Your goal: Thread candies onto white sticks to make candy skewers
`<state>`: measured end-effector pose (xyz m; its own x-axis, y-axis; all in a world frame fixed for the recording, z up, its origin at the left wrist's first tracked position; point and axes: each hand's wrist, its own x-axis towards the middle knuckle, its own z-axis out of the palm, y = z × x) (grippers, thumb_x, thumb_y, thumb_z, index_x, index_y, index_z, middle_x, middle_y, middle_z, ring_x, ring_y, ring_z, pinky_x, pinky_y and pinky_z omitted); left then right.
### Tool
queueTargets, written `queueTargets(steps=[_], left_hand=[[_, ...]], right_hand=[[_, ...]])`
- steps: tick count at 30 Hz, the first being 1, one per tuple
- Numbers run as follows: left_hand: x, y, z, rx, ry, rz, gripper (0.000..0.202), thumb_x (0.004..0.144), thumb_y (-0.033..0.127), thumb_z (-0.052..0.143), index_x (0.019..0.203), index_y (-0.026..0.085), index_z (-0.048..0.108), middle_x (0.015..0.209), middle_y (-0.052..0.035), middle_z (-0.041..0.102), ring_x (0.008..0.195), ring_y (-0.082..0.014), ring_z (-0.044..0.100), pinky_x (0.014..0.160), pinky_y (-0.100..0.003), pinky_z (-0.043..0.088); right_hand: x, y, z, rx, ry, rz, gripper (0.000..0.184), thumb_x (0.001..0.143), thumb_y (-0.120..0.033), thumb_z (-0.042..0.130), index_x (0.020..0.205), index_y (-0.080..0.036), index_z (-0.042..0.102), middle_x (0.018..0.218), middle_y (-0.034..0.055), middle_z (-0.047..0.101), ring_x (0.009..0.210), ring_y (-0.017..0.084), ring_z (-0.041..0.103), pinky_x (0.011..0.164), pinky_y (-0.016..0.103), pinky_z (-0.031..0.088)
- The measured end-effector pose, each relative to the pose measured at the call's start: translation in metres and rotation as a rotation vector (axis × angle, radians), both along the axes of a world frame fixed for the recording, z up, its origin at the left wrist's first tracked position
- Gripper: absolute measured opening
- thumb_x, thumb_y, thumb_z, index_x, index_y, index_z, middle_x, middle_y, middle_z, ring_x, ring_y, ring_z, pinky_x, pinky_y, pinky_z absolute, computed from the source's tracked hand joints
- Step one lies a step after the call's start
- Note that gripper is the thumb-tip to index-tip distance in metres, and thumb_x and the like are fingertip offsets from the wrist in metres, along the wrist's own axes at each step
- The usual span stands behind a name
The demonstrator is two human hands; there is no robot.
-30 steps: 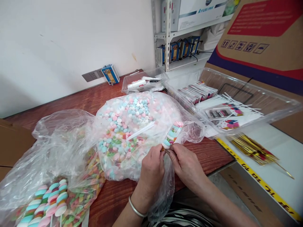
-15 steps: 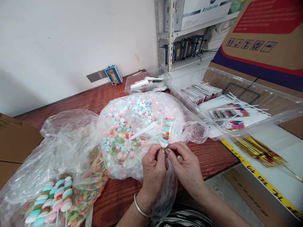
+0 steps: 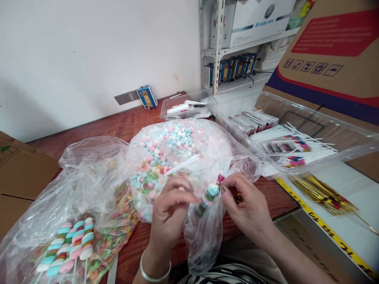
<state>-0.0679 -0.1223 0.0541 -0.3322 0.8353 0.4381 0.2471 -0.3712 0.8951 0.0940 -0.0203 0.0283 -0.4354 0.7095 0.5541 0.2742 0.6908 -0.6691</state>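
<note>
Wood table (image 3: 118, 126): both hands pinch wrapped candy skewer (image 3: 209, 196), L hand (image 3: 170, 207), R hand (image 3: 247, 205).

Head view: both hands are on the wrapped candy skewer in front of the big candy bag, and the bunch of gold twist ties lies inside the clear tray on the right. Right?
Not quite. In the head view the gold twist ties lie outside the clear tray, on the white surface in front of it. The rest holds: left hand and right hand both hold the wrapped candy skewer in front of the big candy bag.
</note>
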Motion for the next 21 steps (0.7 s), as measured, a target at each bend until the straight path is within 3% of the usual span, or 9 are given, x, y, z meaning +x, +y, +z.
queueTargets(steps=[2, 4, 6, 8, 11, 13, 15, 18, 21], left_hand=[[0.006, -0.016, 0.017, -0.169, 0.097, -0.202, 0.029, 0.087, 0.011, 0.055, 0.084, 0.029, 0.077, 0.076, -0.0021, 0.067, 0.071, -0.0154, 0.062, 0.069, -0.028, 0.048], [0.015, -0.023, 0.023, -0.411, 0.183, -0.411, 0.018, 0.087, 0.025, 0.061, 0.095, 0.026, 0.078, 0.071, -0.0026, 0.068, 0.061, -0.0149, 0.058, 0.059, -0.027, 0.045], [0.02, -0.02, 0.019, -0.474, 0.094, -0.374, 0.036, 0.089, 0.049, 0.054, 0.101, 0.023, 0.076, 0.077, -0.0057, 0.07, 0.067, -0.0184, 0.061, 0.063, -0.03, 0.048], [0.019, -0.014, 0.009, -0.377, -0.169, -0.268, 0.071, 0.09, 0.07, 0.026, 0.111, 0.021, 0.073, 0.096, -0.0118, 0.072, 0.089, -0.0252, 0.065, 0.078, -0.037, 0.052], [0.008, -0.014, 0.002, -0.22, -0.358, -0.223, 0.097, 0.085, 0.073, -0.004, 0.107, 0.021, 0.075, 0.129, -0.0155, 0.063, 0.123, -0.0313, 0.054, 0.103, -0.049, 0.042], [0.001, -0.022, 0.005, -0.167, -0.198, -0.227, 0.099, 0.083, 0.071, -0.008, 0.088, 0.024, 0.079, 0.144, -0.0094, 0.052, 0.14, -0.0329, 0.036, 0.116, -0.054, 0.023], [-0.003, -0.032, 0.01, -0.198, 0.086, -0.22, 0.096, 0.083, 0.073, -0.005, 0.083, 0.028, 0.079, 0.154, 0.0001, 0.039, 0.149, -0.0325, 0.013, 0.119, -0.056, 0.0], [-0.005, -0.039, 0.013, -0.329, 0.446, -0.08, 0.083, 0.085, 0.075, 0.009, 0.112, 0.031, 0.073, 0.162, 0.0055, 0.015, 0.148, -0.0327, -0.013, 0.113, -0.059, -0.017], [-0.006, -0.037, 0.005, -0.309, 0.47, 0.061, 0.085, 0.084, 0.077, 0.01, 0.137, 0.028, 0.055, 0.164, 0.0026, 0.002, 0.146, -0.0335, -0.02, 0.113, -0.059, -0.017]], right_hand=[[0.003, 0.003, 0.005, 0.272, -0.048, -0.103, 0.009, 0.086, -0.013, 0.055, 0.087, -0.022, 0.055, 0.079, 0.0021, 0.061, 0.072, 0.016, 0.058, 0.063, 0.027, 0.045], [0.005, -0.001, 0.01, 0.48, -0.068, -0.112, 0.016, 0.085, -0.011, 0.057, 0.097, -0.022, 0.057, 0.085, 0.0044, 0.064, 0.077, 0.018, 0.06, 0.068, 0.03, 0.047], [0.007, -0.011, 0.013, 0.596, -0.08, 0.018, 0.023, 0.085, -0.012, 0.061, 0.105, -0.022, 0.057, 0.091, 0.0064, 0.066, 0.083, 0.02, 0.061, 0.074, 0.033, 0.049], [0.005, -0.023, 0.013, 0.589, -0.093, 0.215, 0.026, 0.085, -0.012, 0.062, 0.108, -0.02, 0.057, 0.093, 0.0072, 0.066, 0.084, 0.02, 0.059, 0.076, 0.035, 0.049], [-0.002, -0.035, 0.008, 0.324, -0.079, 0.398, 0.012, 0.088, -0.011, 0.055, 0.097, -0.02, 0.055, 0.084, 0.0045, 0.062, 0.077, 0.018, 0.056, 0.07, 0.031, 0.047], [-0.008, -0.035, 0.007, 0.073, -0.017, 0.425, 0.01, 0.09, -0.012, 0.05, 0.085, -0.021, 0.052, 0.076, 0.0009, 0.056, 0.071, 0.015, 0.053, 0.063, 0.027, 0.043], [-0.013, -0.031, 0.011, -0.14, 0.043, 0.408, 0.015, 0.091, -0.015, 0.051, 0.078, -0.021, 0.049, 0.073, -0.0015, 0.051, 0.067, 0.013, 0.049, 0.06, 0.025, 0.039], [-0.016, -0.029, 0.02, -0.393, 0.096, 0.442, 0.014, 0.091, -0.022, 0.054, 0.077, -0.021, 0.051, 0.072, -0.0025, 0.049, 0.066, 0.012, 0.046, 0.06, 0.024, 0.038], [-0.021, -0.037, 0.023, -0.751, 0.122, 0.614, 0.019, 0.087, -0.033, 0.059, 0.075, -0.02, 0.054, 0.07, -0.0028, 0.048, 0.063, 0.012, 0.043, 0.057, 0.024, 0.037]])
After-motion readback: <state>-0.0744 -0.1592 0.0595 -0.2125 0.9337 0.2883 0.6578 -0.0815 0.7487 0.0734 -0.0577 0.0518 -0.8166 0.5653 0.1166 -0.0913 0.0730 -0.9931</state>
